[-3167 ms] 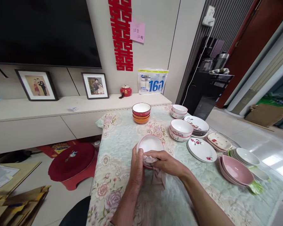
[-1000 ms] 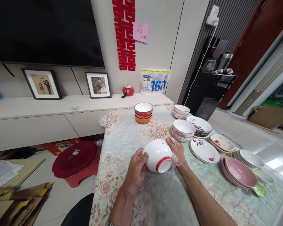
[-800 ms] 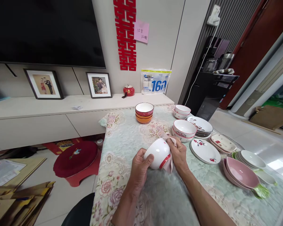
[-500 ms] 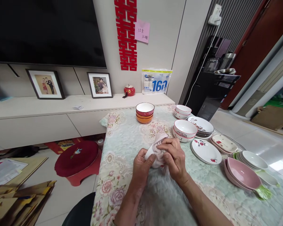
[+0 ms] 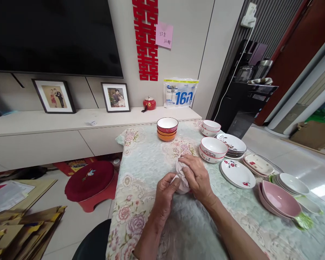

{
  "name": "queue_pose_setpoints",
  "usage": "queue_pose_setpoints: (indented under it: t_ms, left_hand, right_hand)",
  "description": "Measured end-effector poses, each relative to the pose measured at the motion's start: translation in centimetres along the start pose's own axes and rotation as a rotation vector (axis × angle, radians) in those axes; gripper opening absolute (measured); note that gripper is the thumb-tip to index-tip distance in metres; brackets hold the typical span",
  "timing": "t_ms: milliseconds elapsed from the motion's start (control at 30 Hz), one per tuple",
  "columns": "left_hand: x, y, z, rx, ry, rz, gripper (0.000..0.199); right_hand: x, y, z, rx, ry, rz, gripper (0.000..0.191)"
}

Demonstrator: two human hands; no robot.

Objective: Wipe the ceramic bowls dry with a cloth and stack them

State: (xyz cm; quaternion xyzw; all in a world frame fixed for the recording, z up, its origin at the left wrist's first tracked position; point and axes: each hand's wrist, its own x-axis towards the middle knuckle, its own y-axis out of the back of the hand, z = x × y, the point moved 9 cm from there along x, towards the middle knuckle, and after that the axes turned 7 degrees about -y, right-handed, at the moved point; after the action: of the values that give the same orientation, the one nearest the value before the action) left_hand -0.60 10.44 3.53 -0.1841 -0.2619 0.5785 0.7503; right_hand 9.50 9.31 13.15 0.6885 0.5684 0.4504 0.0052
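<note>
My hands met over the floral tablecloth (image 5: 151,159), right hand (image 5: 196,177) pressed a cloth (image 5: 182,180) around the hidden bowl, left hand (image 5: 164,191) gripped its side, plates (image 5: 237,174) right, TV (image 5: 54,36) behind.

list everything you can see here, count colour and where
cloth: 1, pale pink, wrapped over a bowl that is almost hidden between the hands
stacked bowls: 3, red on orange, far middle of the table
red-rimmed bowls: 2 stacked, white, right of the hands
small bowls: 2 stacked, white with red rim, far right
flowered plates: small stack, white, right of the hands
dark-patterned plates: stack, white, behind them
oblong dish: white with red, right edge
pink dishes: 2, near right
grey-white dishes: stack, behind the pink ones
tablecloth: 1, pale green with flowers
stool: 1, red, on the floor left
left hand: holds the covered bowl
right hand: presses the cloth on it
</note>
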Motion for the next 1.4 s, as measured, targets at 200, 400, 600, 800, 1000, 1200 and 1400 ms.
queue_pose_setpoints:
  t_ms: [200,400,600,800,1000,1200,1400]
  left_hand:
    - [-0.2,1.5,0.1,0.035,-0.006,0.153,0.034]
    - [-0.2,2.2,0.0,-0.117,-0.014,0.269,0.039]
    - [-0.3,1.4,0.1,-0.299,0.006,0.285,0.032]
    - [-0.3,0.0,0.2,-0.175,0.089,0.085,0.031]
    - [-0.2,0.1,0.1,-0.067,0.122,0.017,0.032]
    - [-0.1,0.6,0.0,-0.011,0.053,0.043,0.028]
    - [0.1,0.2,0.4,-0.052,-0.01,0.022,0.029]
  right_hand:
    - [-0.4,-0.3,7.4,0.49,-0.515,0.055,0.035]
    - [-3.4,-3.6,12.2,0.874,-0.955,0.183,0.037]
    - [-3.0,-6.2,10.7,1.22,-0.942,0.105,0.035]
    - [-2.4,-2.7,12.0,1.016,-0.786,0.15,0.022]
    - [-1.8,-0.2,12.5,0.718,-0.683,0.177,0.022]
    - [-0.5,0.7,6.8,0.352,-0.395,0.098,0.034]
    - [-1.0,-0.8,-1.9,-0.115,0.12,-0.071,0.035]
